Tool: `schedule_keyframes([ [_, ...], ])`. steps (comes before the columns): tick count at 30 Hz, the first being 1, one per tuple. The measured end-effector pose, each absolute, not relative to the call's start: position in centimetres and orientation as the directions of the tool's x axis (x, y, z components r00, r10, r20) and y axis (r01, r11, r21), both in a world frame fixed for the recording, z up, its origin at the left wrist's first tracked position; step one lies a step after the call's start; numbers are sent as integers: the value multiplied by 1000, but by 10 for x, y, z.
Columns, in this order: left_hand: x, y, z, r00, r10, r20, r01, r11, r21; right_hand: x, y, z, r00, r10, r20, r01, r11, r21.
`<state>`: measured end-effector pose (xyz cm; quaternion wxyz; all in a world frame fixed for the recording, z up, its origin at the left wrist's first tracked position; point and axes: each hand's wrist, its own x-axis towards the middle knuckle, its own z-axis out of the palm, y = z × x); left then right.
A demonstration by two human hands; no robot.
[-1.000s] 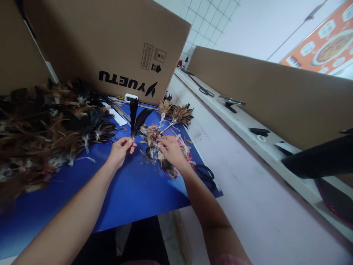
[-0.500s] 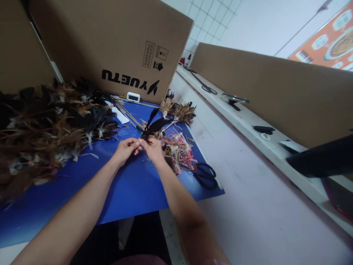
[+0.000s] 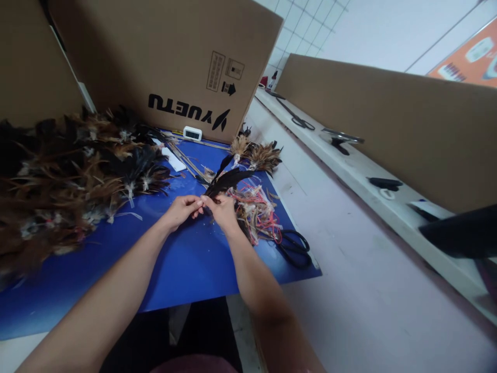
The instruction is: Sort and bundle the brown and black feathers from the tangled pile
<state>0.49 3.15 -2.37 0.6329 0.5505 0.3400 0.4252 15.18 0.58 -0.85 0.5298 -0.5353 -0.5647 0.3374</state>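
My left hand (image 3: 182, 211) and my right hand (image 3: 220, 209) meet over the blue table top (image 3: 190, 269), fingertips pinched together. Between them they hold the base of a few long dark feathers (image 3: 229, 180), whose tips point away and to the right. The fingers hide the quill ends. Just right of my right hand lies a heap of pink and clear strips with feather scraps (image 3: 258, 215). Black-handled scissors (image 3: 294, 248) rest beside that heap, near the table's right edge.
A large pile of brown and black feather bundles (image 3: 77, 181) covers the left side. Two tan bundles (image 3: 264, 157) lie at the back right. Behind stand a cardboard box (image 3: 174, 57) and a small white digital display (image 3: 192, 133). A white ledge (image 3: 349, 160) runs along the right.
The whole view has shifted slightly, so things appear a little further right. Both hands keep the same pinch on the dark feathers.
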Motion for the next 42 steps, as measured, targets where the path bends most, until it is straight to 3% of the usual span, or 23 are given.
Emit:
schedule_keyframes([
  [5, 5, 35, -24, 259, 966, 0, -296, 79, 952, 167, 4, 6, 267, 917, 296, 219, 242, -945],
  [9, 4, 37, -25, 139, 990, -10, -371, 62, 927, 189, 7, 9, 387, 837, 387, 380, 238, -894],
  [14, 3, 40, -25, 66, 998, 15, -419, 14, 908, 208, 9, 2, 382, 789, 481, 579, 201, -790],
  [19, 4, 42, -25, 57, 998, 14, -442, 13, 897, 214, -5, 13, 202, 866, 457, 785, 136, -604],
  [23, 4, 42, -24, 60, 998, 22, -441, 7, 897, 217, -38, 34, 48, 905, 423, 933, 111, -343],
  [29, 5, 43, -25, 59, 998, 12, -436, 15, 900, 230, -107, 35, 149, 902, 406, 986, -106, -125],
  [36, 5, 45, -28, 54, 998, 29, -438, -2, 899, 222, -134, 7, 274, 945, 180, 958, -250, -142],
  [42, 5, 44, -26, 45, 999, 17, -432, 4, 902, 215, -112, -5, 260, 956, 136, 952, -230, -204],
])
